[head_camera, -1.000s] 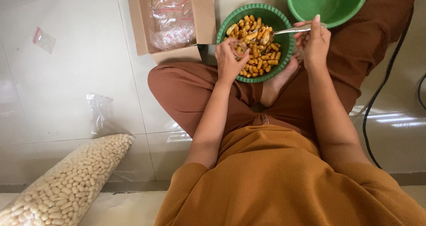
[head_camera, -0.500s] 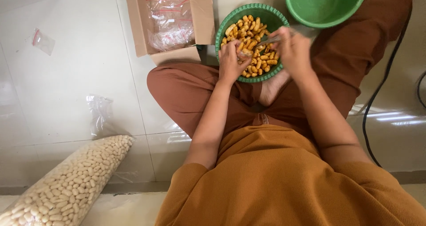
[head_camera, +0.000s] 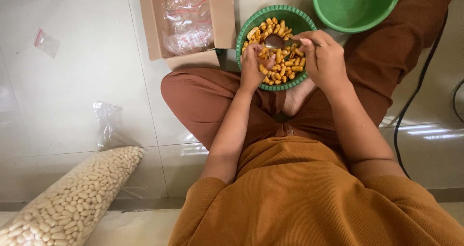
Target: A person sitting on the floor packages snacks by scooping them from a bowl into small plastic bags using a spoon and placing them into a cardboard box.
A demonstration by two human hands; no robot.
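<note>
A green bowl (head_camera: 247,28) full of orange-yellow snack pieces (head_camera: 285,65) rests between my crossed legs. My left hand (head_camera: 253,68) holds a small clear plastic bag (head_camera: 265,56) with a few snack pieces in it, just over the bowl. My right hand (head_camera: 323,57) grips a metal spoon (head_camera: 275,41). The spoon's bowl is tipped at the mouth of the little bag, right above my left fingers.
An empty green basin (head_camera: 355,4) sits at the top right. A cardboard box (head_camera: 222,14) of clear bags with red strips lies top centre. A large bag of pale nuts (head_camera: 72,197), loose plastic bags (head_camera: 108,123) and a black cable (head_camera: 411,106) lie on the white tiled floor.
My right hand swung the spoon from the bowl's right rim leftward to the small bag in my left hand. The spoon now tips at the bag's mouth.
</note>
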